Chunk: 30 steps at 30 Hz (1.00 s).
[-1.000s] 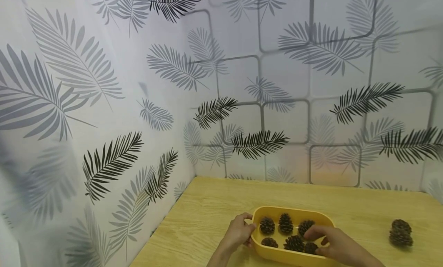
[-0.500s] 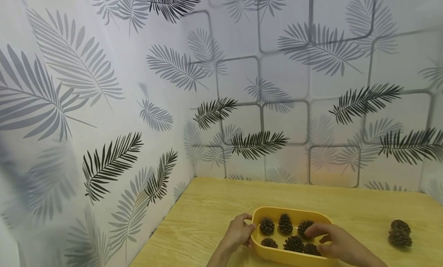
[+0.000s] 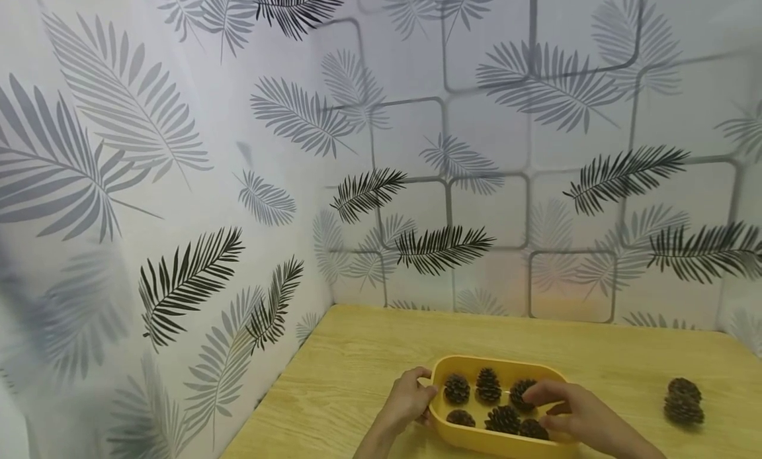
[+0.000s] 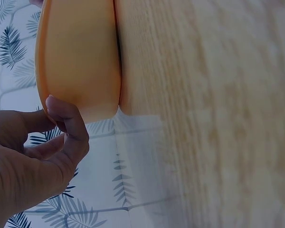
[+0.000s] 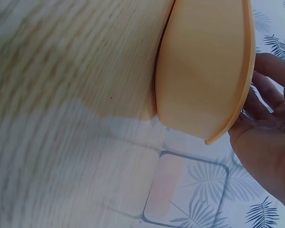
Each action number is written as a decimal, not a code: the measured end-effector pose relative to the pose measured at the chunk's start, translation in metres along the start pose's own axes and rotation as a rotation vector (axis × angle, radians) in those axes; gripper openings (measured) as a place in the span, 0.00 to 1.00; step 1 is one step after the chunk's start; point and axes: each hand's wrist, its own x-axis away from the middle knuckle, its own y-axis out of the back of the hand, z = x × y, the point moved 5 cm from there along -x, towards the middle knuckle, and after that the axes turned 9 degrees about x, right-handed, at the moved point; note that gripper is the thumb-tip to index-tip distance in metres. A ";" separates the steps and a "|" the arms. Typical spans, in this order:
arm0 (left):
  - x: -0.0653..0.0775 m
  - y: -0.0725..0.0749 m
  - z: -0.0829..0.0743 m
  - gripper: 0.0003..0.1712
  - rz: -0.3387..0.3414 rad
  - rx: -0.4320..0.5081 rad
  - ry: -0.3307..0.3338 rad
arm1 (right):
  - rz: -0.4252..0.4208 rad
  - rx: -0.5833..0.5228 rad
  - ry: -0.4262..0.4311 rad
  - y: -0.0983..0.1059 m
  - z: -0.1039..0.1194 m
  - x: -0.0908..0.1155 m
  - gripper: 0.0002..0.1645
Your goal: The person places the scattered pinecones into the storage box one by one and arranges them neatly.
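Observation:
A yellow tub (image 3: 476, 434) with rounded corners stands on the table, with several brown pine cones (image 3: 456, 389) inside. At its left end my left hand (image 3: 408, 401) pinches the rim; the left wrist view shows this hand (image 4: 42, 152) with thumb and fingers on either side of the edge. My right hand (image 3: 574, 413) reaches over the tub's right end, its forefinger against or just above the back right pine cone (image 3: 521, 393). Its thumb is near the front right pine cone (image 3: 533, 428), with nothing seen between thumb and forefinger. The right wrist view hides its fingertips behind the tub wall (image 5: 204, 71).
Two more pine cones (image 3: 683, 408) sit close together on the wood-grain table (image 3: 357, 353), right of the tub. Leaf-patterned white sheeting (image 3: 476, 201) rises behind the table and along its left side.
The right thumb has drawn slightly back from the front right pine cone, which shows more now. My left hand and the tub keep their places; the head view has shifted a little.

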 end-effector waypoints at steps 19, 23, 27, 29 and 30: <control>-0.001 0.000 0.005 0.22 0.004 -0.012 0.005 | -0.043 -0.047 0.041 0.004 0.004 0.008 0.21; -0.001 -0.001 0.007 0.22 0.003 -0.010 0.004 | -0.063 -0.039 0.030 0.005 0.003 0.010 0.21; -0.003 0.000 0.008 0.23 0.008 -0.006 -0.001 | -0.127 0.048 0.004 0.012 0.004 0.012 0.21; -0.004 0.000 0.007 0.23 0.012 -0.005 -0.005 | -0.161 0.090 -0.005 0.015 0.006 0.013 0.21; -0.005 0.000 0.006 0.23 0.011 -0.006 -0.009 | -0.176 0.106 -0.010 0.017 0.006 0.014 0.21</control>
